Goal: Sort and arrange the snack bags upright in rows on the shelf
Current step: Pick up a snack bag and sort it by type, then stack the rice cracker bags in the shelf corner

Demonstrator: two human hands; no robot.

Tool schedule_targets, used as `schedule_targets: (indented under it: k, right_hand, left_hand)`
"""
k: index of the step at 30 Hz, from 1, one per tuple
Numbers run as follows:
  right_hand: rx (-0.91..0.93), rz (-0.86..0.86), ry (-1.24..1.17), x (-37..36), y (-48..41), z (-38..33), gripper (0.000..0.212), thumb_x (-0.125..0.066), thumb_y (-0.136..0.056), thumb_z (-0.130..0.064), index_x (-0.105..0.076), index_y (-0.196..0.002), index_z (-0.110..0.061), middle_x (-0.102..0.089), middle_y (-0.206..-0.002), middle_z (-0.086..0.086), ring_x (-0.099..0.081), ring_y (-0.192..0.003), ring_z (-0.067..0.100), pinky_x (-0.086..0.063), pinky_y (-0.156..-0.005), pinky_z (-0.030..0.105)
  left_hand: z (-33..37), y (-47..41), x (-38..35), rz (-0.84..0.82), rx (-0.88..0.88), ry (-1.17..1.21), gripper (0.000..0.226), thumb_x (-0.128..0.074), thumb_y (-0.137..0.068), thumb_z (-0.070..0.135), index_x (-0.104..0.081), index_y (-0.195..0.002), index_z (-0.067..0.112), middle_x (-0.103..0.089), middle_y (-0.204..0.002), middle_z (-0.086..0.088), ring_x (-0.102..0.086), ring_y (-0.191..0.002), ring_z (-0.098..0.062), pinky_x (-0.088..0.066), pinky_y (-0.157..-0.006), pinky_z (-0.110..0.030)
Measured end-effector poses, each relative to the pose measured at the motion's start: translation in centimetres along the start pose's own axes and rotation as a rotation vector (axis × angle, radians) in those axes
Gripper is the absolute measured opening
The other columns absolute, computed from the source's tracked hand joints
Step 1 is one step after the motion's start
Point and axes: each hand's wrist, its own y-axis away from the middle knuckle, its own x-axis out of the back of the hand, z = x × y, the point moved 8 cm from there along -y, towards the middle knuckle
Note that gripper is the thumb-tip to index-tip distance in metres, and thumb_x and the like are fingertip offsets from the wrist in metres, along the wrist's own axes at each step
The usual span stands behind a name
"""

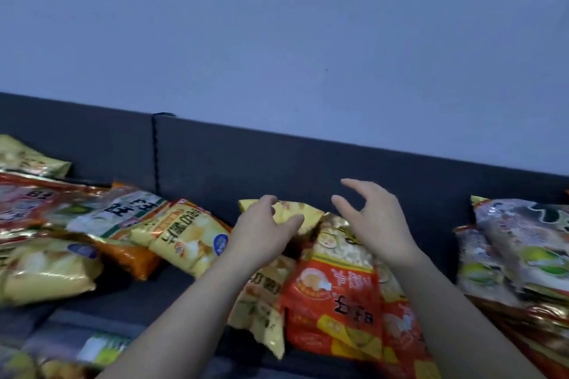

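Note:
Snack bags lie in loose heaps on a dark shelf (172, 289). My left hand (261, 231) grips the top edge of a yellow bag (295, 212) at the back of the middle heap. My right hand (372, 218) hovers just right of it with fingers spread and curved, holding nothing. Below the hands a red and orange bag (335, 301) lies flat on other bags, its print upside down. A yellow chip bag (191, 240) lies tilted to the left.
A heap of yellow, orange and white bags (61, 224) fills the left side. More bags with green print (523, 249) are stacked at the right. A dark back panel (308, 163) with a vertical seam (155, 151) runs behind, below a pale wall.

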Motion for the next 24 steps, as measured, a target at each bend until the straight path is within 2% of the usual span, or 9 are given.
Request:
schedule_targets:
  k: [2, 6, 9, 11, 13, 15, 18, 20, 24]
  right_hand:
    - [0.039, -0.035, -0.034, -3.4, -0.3, -4.2, 0.045, -0.059, -0.094, -0.038, -0.055, -0.136, -0.023, -0.054, -0.139, -0.004, -0.056, -0.119, 0.017, -0.043, -0.104, 0.035]
    - [0.111, -0.117, -0.086, -11.0, -0.2, -13.9, 0.044, -0.06, -0.094, -0.037, -0.056, -0.135, -0.022, -0.055, -0.139, -0.003, -0.051, -0.125, 0.015, -0.037, -0.103, 0.028]
    - [0.139, -0.194, -0.133, -16.9, 0.6, -20.5, 0.046, -0.059, -0.094, -0.04, -0.056, -0.136, -0.023, -0.055, -0.138, -0.003, -0.055, -0.118, 0.015, -0.04, -0.096, 0.027]
    - [0.144, -0.237, -0.158, -20.3, 1.2, -24.1, 0.047, -0.059, -0.094, -0.039, -0.055, -0.137, -0.022, -0.055, -0.139, -0.002, -0.05, -0.126, 0.017, -0.038, -0.101, 0.028]
    - [0.132, -0.281, -0.161, -23.6, 1.2, -27.0, 0.047, -0.059, -0.094, -0.039, -0.054, -0.138, -0.022, -0.055, -0.139, -0.002, -0.047, -0.13, 0.017, -0.037, -0.104, 0.029]
    - [0.104, -0.313, -0.15, -25.8, 1.0, -28.1, 0.049, -0.059, -0.093, -0.04, -0.054, -0.138, -0.021, -0.056, -0.139, -0.001, -0.049, -0.128, 0.017, -0.038, -0.103, 0.031]
    - [0.073, -0.351, -0.148, -29.2, 0.3, -30.0, 0.051, -0.06, -0.093, -0.041, -0.053, -0.139, -0.021, -0.056, -0.139, -0.001, -0.051, -0.127, 0.017, -0.042, -0.104, 0.033]
    - [0.048, -0.385, -0.124, -31.0, -0.2, -30.6, 0.053, -0.059, -0.093, -0.043, -0.051, -0.14, -0.022, -0.057, -0.137, -0.002, -0.055, -0.122, 0.017, -0.046, -0.099, 0.033]
    - [0.012, -0.43, -0.028, -34.0, -1.1, -29.9, 0.054, -0.057, -0.093, -0.047, -0.051, -0.14, -0.022, -0.06, -0.134, -0.003, -0.059, -0.116, 0.017, -0.051, -0.092, 0.034]
  left_hand:
    - [-3.9, 0.6, 4.6, 0.052, 0.048, -0.038, 0.056, -0.061, -0.088, 0.054, -0.053, -0.129, 0.018, -0.061, -0.121, -0.002, -0.059, -0.109, -0.017, -0.05, -0.088, -0.034]
    - [-11.8, 3.0, 14.7, 0.157, 0.167, -0.116, 0.062, -0.061, -0.088, 0.053, -0.049, -0.138, 0.017, -0.058, -0.132, 0.0, -0.055, -0.12, -0.019, -0.045, -0.095, -0.032]
    - [-17.9, 5.2, 21.3, 0.181, 0.247, -0.138, 0.065, -0.062, -0.088, 0.052, -0.049, -0.139, 0.015, -0.059, -0.13, -0.004, -0.056, -0.117, -0.021, -0.046, -0.091, -0.032]
    - [-21.8, 6.5, 25.2, 0.191, 0.309, -0.162, 0.067, -0.062, -0.087, 0.053, -0.047, -0.14, 0.014, -0.059, -0.13, -0.003, -0.058, -0.114, -0.021, -0.047, -0.086, -0.031]
    - [-25.4, 7.2, 28.7, 0.205, 0.359, -0.171, 0.068, -0.062, -0.088, 0.053, -0.046, -0.141, 0.014, -0.058, -0.133, -0.003, -0.059, -0.114, -0.022, -0.049, -0.089, -0.034]
    - [-27.4, 7.3, 30.7, 0.199, 0.399, -0.181, 0.07, -0.061, -0.089, 0.053, -0.043, -0.144, 0.014, -0.056, -0.135, -0.004, -0.058, -0.114, -0.022, -0.051, -0.092, -0.037]
    - [-30.1, 5.9, 33.6, 0.192, 0.428, -0.205, 0.072, -0.059, -0.09, 0.053, -0.038, -0.146, 0.012, -0.056, -0.134, -0.005, -0.059, -0.1, -0.019, -0.052, -0.084, -0.033]
    - [-31.4, 4.2, 34.4, 0.17, 0.435, -0.206, 0.07, -0.059, -0.091, 0.052, -0.041, -0.143, 0.01, -0.057, -0.125, -0.005, -0.056, -0.098, -0.019, -0.048, -0.081, -0.031]
    - [-34.4, -0.5, 33.4, 0.07, 0.489, -0.11, 0.064, -0.066, -0.087, 0.047, -0.051, -0.133, 0.006, -0.063, -0.118, -0.007, -0.061, -0.102, -0.024, -0.05, -0.087, -0.032]
